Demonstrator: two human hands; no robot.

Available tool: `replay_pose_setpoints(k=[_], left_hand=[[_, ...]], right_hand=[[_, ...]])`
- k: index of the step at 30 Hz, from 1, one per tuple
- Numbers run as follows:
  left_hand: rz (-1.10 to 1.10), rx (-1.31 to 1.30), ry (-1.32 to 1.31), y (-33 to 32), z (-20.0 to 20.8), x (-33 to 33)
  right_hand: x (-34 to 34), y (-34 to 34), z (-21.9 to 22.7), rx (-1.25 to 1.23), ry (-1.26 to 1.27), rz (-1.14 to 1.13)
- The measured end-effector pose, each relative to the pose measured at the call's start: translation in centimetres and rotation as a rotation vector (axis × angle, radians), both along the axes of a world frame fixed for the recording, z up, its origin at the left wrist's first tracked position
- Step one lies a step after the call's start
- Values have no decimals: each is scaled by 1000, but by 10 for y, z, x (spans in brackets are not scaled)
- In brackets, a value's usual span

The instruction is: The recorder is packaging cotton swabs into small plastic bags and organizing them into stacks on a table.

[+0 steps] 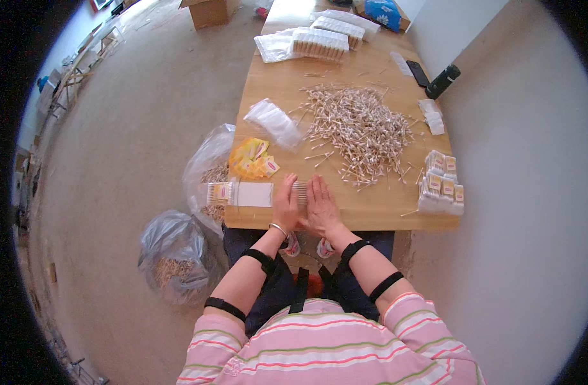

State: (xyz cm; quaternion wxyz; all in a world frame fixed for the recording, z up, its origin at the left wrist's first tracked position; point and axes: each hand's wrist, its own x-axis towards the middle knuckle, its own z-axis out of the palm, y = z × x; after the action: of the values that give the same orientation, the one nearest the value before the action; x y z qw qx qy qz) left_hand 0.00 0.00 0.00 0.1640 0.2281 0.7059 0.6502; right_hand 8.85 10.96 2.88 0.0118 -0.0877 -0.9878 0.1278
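Observation:
Near the front edge of the table (384, 212), a row of cotton swabs (300, 192) lies side by side between my two hands. My left hand (284, 204) presses on the row's left end, fingers straight and together. From the other side my right hand (321, 208) meets it with flat, extended fingers, so the row is held between both. Left of my left hand lies a white card (254, 194), and beyond it a clear pack of swabs with a yellow label (219, 193). A big heap of loose swabs (361, 131) spreads past my right hand.
Yellow labels (252, 158) and clear bags (273, 123) lie at left. Filled packs (441, 185) stand at right, near a black bottle (443, 81) and phone (418, 74). Wrapped packs (319, 43) sit at the far end. Bags of swabs (176, 253) stand beside the table.

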Motion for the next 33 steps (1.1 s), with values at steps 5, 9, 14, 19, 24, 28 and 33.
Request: replay_pose_setpoints(k=[5,9,14,19,24,28,33], left_hand=[[-116,-385,539,-33,28,41],[-176,-487,579,-43,37,44],[-226,-555,682,-42,39,42],[-239,-590,681,-40,39,44],[-249,-624,666,-39,40,44],[-236,-619,678,-38,39,44],[-246,-602,665,-37,39,44]], right_hand=[[7,8,-7,88,61,-6],[6,-3,-3,243,35,-11],[4,-3,-1,169,62,-15],[5,-2,-4,164,71,-26],[5,-2,-4,165,68,-26],[4,-2,-7,161,75,-32],[4,-1,-9,164,90,-39]])
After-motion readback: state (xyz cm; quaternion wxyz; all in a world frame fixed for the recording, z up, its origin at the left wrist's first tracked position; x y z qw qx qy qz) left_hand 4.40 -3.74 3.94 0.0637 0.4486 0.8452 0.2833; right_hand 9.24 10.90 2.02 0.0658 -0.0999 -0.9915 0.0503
